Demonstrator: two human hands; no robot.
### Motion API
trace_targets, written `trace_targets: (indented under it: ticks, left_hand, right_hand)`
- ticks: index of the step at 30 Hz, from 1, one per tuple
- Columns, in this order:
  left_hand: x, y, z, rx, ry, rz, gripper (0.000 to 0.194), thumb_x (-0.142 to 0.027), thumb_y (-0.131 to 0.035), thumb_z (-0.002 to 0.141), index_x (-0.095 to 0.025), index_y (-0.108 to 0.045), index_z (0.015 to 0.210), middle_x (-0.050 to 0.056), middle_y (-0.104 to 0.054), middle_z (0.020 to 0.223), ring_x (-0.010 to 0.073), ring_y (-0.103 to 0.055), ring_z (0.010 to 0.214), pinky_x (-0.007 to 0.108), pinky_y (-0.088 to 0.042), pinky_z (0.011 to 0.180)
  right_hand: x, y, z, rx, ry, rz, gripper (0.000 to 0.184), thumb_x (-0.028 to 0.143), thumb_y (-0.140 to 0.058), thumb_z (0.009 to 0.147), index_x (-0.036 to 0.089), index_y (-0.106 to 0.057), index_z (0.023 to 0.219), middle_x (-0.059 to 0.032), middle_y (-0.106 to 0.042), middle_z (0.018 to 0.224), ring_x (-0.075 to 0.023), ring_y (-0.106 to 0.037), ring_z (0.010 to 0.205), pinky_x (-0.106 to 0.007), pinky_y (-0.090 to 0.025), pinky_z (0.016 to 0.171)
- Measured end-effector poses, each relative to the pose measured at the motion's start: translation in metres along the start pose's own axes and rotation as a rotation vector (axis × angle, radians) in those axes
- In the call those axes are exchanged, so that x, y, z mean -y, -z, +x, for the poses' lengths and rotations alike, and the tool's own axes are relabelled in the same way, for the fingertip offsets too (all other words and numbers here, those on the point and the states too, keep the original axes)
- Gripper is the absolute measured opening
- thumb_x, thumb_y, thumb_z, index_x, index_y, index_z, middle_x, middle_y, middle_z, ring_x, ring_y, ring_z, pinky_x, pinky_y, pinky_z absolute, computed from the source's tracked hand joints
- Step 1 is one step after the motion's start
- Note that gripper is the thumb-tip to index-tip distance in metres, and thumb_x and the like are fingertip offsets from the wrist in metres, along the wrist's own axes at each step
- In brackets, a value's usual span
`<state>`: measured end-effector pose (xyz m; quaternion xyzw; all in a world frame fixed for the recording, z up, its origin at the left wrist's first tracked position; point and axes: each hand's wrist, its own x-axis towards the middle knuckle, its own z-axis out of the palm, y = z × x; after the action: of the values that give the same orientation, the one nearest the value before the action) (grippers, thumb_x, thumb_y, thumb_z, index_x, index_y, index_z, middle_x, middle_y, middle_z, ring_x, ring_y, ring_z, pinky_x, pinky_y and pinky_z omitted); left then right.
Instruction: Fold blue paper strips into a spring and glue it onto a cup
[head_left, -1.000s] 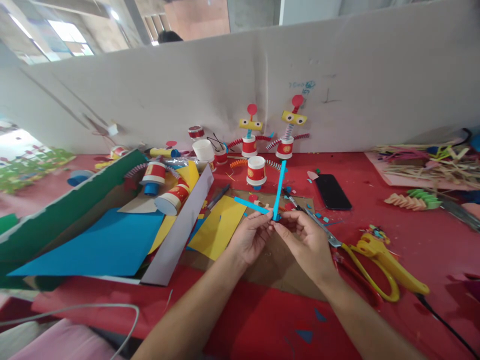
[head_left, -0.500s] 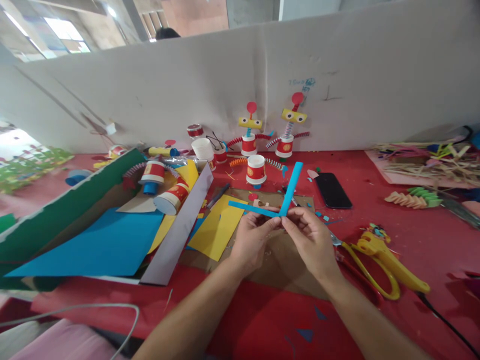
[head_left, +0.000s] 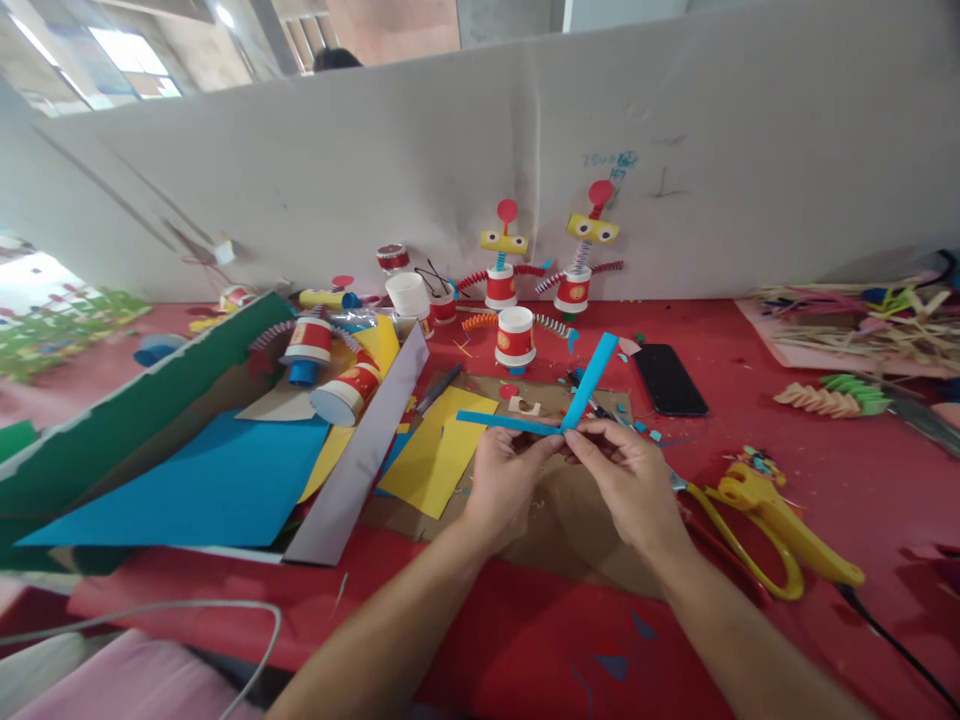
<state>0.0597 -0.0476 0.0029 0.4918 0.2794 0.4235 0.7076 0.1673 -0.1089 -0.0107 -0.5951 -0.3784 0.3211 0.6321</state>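
My head camera faces forward and down across the red table (head_left: 694,322), near my left hand (head_left: 506,485) and right hand (head_left: 636,492).

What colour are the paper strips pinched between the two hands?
Bright blue: both paper strips show best in the head view.

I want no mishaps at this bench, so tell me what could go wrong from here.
The blue strips are pinched near their corner by the left hand and right hand, so they could slip out of line if either grip loosens. The scissors lie close beside the right hand, which might brush them if it shifts outward. The glue gun lies next to the scissors with its cord trailing; a snag could drag it.
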Motion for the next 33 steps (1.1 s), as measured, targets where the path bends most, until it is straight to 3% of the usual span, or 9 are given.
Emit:
trace_targets:
  ticks: [8, 22, 28, 33]
  left_hand:
    - [0.002, 0.001, -0.002, -0.056, 0.096, -0.112, 0.005, -0.016, -0.07, 0.069, -0.013, -0.072, 0.071, 0.005, -0.072, 0.071, 0.0143, -0.063, 0.068, 0.028, -0.049, 0.071]
    - [0.008, 0.002, -0.001, -0.046, 0.069, -0.06, 0.009, -0.019, -0.069, 0.071, -0.012, -0.072, 0.076, 0.007, -0.072, 0.076, 0.0152, -0.063, 0.071, 0.028, -0.049, 0.072]
    - [0.013, 0.005, 0.0, 0.043, 0.102, -0.14, 0.012, -0.017, -0.069, 0.07, -0.013, -0.072, 0.081, 0.006, -0.072, 0.077, 0.0155, -0.065, 0.074, 0.03, -0.049, 0.077]
    - [0.018, 0.01, 0.005, -0.039, 0.221, -0.209, 0.014, -0.019, -0.074, 0.065, -0.013, -0.071, 0.076, 0.004, -0.07, 0.069, 0.0116, -0.062, 0.061, 0.026, -0.049, 0.069]
  right_hand:
    - [-0.004, -0.002, -0.001, -0.015, -0.038, 0.111, 0.018, 0.039, -0.068, 0.076, 0.022, -0.064, 0.079, -0.0015, -0.07, 0.078, -0.0173, -0.064, 0.07, -0.032, -0.051, 0.071]
    - [-0.008, -0.001, 0.002, 0.003, -0.011, 0.099, 0.016, 0.034, -0.071, 0.072, 0.021, -0.064, 0.077, 0.001, -0.066, 0.073, -0.0133, -0.06, 0.064, -0.027, -0.05, 0.066]
    - [-0.01, 0.004, 0.009, -0.023, -0.131, 0.232, 0.02, 0.031, -0.076, 0.065, 0.02, -0.063, 0.074, 0.0016, -0.064, 0.069, -0.0126, -0.06, 0.063, -0.026, -0.048, 0.062]
    - [-0.008, 0.008, 0.013, 0.046, -0.274, 0.309, 0.024, 0.031, -0.08, 0.059, 0.019, -0.062, 0.07, 0.0018, -0.065, 0.065, -0.0129, -0.061, 0.06, -0.026, -0.047, 0.061]
